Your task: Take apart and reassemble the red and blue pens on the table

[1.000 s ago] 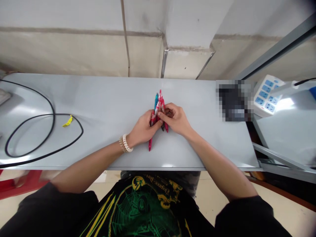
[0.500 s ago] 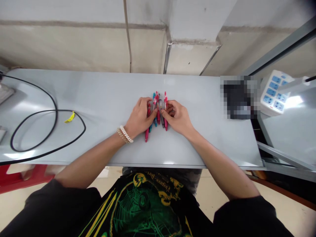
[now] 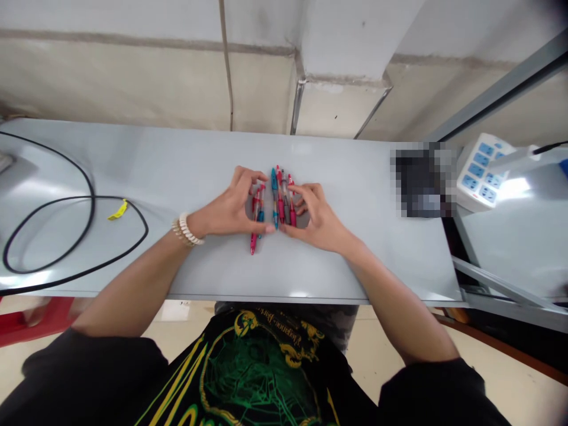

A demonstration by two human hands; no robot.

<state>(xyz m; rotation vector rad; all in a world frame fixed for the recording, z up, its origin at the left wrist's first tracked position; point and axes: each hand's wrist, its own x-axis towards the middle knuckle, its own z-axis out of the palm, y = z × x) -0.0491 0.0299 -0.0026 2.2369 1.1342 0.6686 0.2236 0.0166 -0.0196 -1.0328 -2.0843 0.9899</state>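
Note:
Several click pens lie side by side on the grey tabletop, between my two hands. My left hand [image 3: 228, 207] is open, thumb and fingers spread around a red pen [image 3: 253, 242] and a blue pen [image 3: 261, 216] at the left of the group. A teal pen [image 3: 274, 198] rests near its thumb tip. To the right of that pen lie a red pen [image 3: 281, 204], a grey pen [image 3: 286, 208] and a pink-red pen [image 3: 293, 218]. Around this right part curves my right hand [image 3: 317, 219], open, its thumb at the pens' lower ends and its index finger by their upper part.
A black cable [image 3: 142, 213] with a yellow tag [image 3: 118, 210] loops over the table's left side. At the right stand a blurred dark object [image 3: 415, 180] and a white power strip [image 3: 481, 171], beside a metal frame. The wall borders the table's [image 3: 346, 272] far edge.
Both hands have spread their fingers, with the thumbs now lower. The left hand has shifted left; a gap shows between its two pens and the teal pen. The view has shifted slightly.

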